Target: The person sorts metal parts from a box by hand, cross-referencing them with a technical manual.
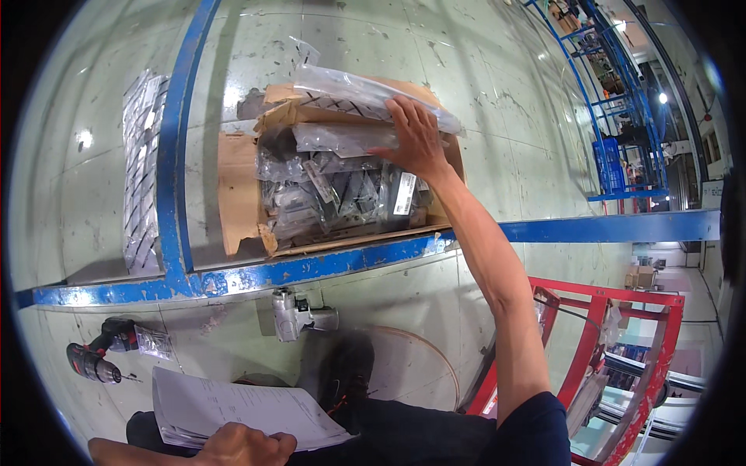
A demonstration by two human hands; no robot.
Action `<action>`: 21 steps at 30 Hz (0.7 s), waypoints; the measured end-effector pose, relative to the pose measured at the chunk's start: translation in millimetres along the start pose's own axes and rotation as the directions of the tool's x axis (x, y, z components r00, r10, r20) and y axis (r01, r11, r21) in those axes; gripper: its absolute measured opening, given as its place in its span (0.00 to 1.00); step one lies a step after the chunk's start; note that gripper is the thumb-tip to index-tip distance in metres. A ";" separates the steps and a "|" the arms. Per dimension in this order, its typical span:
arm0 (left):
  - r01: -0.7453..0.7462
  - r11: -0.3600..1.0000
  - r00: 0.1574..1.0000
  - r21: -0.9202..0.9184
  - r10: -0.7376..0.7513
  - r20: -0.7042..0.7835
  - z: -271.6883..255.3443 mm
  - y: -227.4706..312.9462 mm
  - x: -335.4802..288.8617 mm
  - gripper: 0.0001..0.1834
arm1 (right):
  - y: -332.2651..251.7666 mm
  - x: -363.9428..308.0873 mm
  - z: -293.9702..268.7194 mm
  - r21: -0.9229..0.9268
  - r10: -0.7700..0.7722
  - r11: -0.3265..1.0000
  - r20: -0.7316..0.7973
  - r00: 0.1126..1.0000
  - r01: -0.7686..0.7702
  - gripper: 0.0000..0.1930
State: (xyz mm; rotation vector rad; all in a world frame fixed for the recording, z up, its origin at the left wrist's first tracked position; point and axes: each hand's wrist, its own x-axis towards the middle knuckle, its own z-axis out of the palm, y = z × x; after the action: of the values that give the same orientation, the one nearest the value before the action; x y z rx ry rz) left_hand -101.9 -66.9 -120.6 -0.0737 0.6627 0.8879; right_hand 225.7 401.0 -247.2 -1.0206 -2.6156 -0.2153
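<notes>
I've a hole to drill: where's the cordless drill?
In the head view, the drill lies on the floor at lower left, beside a small clear bag, left of the papers.

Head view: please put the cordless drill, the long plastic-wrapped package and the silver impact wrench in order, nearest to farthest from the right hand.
1. Long plastic-wrapped package: touched by the right hand.
2. Silver impact wrench: left, person's side of the blue rail.
3. Cordless drill: same side, farther left.

Left head fisheye, facing down; lap (435,427) near, floor (513,171) farther.
</notes>
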 end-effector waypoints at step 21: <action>0.109 0.994 0.990 -0.004 -0.109 -0.088 12.9 7.0 -1.9 0.12 | 7.7 60.1 -58.3 0.472 0.127 0.857 0.192 0.973 -0.206 0.07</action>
State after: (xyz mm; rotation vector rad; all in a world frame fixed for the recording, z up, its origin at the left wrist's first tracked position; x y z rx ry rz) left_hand -101.4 -59.5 -107.7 -0.1476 0.7342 0.7822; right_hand 203.5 429.7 -171.3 -1.0949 -2.4873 0.5669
